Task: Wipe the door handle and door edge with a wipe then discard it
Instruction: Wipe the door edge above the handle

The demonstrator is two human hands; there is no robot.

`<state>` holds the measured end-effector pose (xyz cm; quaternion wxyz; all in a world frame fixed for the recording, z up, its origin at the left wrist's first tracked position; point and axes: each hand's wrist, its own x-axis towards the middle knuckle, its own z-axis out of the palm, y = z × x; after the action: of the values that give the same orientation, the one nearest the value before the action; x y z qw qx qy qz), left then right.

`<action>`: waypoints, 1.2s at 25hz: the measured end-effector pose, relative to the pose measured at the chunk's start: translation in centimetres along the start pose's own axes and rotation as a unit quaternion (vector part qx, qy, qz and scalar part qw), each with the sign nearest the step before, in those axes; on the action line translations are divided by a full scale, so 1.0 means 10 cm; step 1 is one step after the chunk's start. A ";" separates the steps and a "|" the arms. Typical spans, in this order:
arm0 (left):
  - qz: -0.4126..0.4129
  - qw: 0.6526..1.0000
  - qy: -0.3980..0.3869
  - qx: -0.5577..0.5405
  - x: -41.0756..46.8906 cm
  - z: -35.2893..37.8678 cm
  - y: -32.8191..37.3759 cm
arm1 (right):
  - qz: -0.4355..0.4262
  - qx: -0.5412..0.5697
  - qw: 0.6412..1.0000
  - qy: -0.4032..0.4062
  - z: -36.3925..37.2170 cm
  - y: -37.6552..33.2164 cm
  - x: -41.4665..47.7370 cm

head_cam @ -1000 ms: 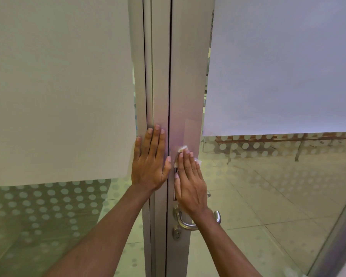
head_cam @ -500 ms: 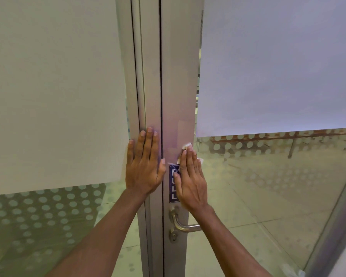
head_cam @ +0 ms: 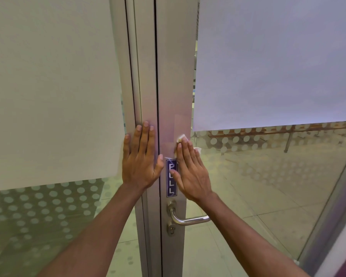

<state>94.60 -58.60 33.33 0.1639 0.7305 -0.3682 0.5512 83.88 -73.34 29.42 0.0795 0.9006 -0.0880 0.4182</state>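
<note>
A glass door with a silver metal edge (head_cam: pixel 175 76) stands shut in front of me. My right hand (head_cam: pixel 192 170) lies flat on that edge and presses a white wipe (head_cam: pixel 181 138) against it; only corners of the wipe show past my fingertips. A blue PULL sticker (head_cam: pixel 171 186) runs down the edge beside the hand. Below it sits the silver lever handle (head_cam: pixel 188 218) with a keyhole (head_cam: pixel 171 229) under it. My left hand (head_cam: pixel 141 156) rests flat, fingers spread, on the neighbouring metal frame (head_cam: pixel 146 76).
Frosted white film covers the upper glass on the left panel (head_cam: pixel 52 86) and on the door (head_cam: pixel 278 60); dotted film runs below. Through the clear glass I see a tiled floor (head_cam: pixel 258 196) and benches beyond. A slanted metal post (head_cam: pixel 328 216) stands at the lower right.
My right hand with the wipe has slid up and to the right on the door edge, uncovering the PULL sticker and the handle. The left hand stays flat on the frame.
</note>
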 end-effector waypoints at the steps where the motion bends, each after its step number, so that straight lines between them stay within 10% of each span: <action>1: 0.000 1.000 0.001 0.002 0.00 0.00 0.00 | -0.010 0.000 1.000 -0.009 0.05 0.01 -0.12; 30: -0.006 1.000 -0.014 -0.021 0.01 -0.06 0.03 | 0.077 0.055 0.995 0.029 0.01 -0.32 -0.14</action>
<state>94.01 -58.46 33.60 0.1770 0.7371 -0.3776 0.5318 83.81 -70.15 28.09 0.0001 0.8816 -0.1322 0.4531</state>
